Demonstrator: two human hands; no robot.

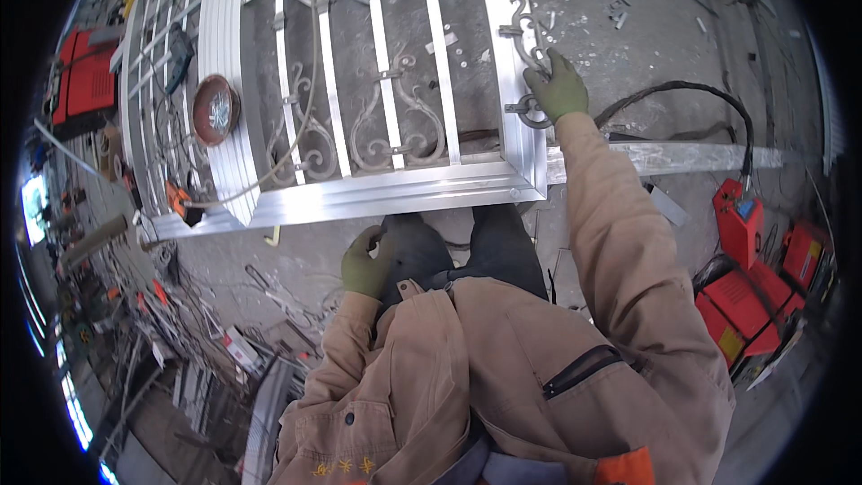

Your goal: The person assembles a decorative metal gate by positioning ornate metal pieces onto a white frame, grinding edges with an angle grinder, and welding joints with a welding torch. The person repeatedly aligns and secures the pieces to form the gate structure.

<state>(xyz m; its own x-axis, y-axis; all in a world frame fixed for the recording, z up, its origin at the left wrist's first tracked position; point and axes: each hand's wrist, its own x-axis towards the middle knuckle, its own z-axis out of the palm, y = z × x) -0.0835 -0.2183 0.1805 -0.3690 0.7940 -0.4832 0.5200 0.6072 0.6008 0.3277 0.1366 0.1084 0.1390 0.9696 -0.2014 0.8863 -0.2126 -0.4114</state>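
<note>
My right hand point(558, 88), in a green glove, is closed on a dark metal scroll ornament point(518, 11) with clips. The ornament lies along the outer right rail of a silver metal frame point(386, 195); the glove covers part of it. Beside my left thigh hangs my left hand point(364, 267), also gloved in green. Its fingers are loosely bent and apart from the thumb, with nothing seen in them. Inside the frame, S-shaped scrolls point(388, 74) are fixed to the upright bars.
A reddish-brown bowl of small metal pieces point(215, 110) sits on the frame's wide rail, near an orange-and-black tool point(182, 202). Red machines point(741, 310) stand at the right with a black cable point(709, 88). Another red machine point(85, 79) is at the far left. Metal scraps point(256, 305) litter the floor.
</note>
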